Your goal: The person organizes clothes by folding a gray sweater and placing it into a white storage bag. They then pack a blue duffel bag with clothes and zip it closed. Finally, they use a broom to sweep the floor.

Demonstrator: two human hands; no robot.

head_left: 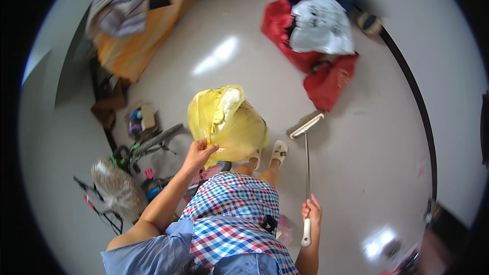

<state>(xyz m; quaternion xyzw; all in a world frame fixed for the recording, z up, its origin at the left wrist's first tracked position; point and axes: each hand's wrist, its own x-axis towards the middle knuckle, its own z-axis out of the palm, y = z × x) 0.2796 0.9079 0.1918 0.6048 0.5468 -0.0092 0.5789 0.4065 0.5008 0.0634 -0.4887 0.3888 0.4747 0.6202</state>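
- The pale floor (244,30) carries red bags (305,56) with a white bag (321,25) on top, well apart from the person.
- A yellow plastic bag (234,127) hangs above the slippered feet (277,152), bulging full.
- The broom (306,137) stands on its bristle head, just beside the feet.
- The left hand (198,154) is clenched on the yellow bag's gathered edge.
- The right hand (312,211) is wrapped round the broom's handle.

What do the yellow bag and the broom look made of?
Yellow bag, gripped by the left hand: thin glossy plastic film, judging by crinkles and translucency. Broom, held by the right hand: shiny shaft, probably metal; white grip, likely plastic; tan bristles, fibre unclear.
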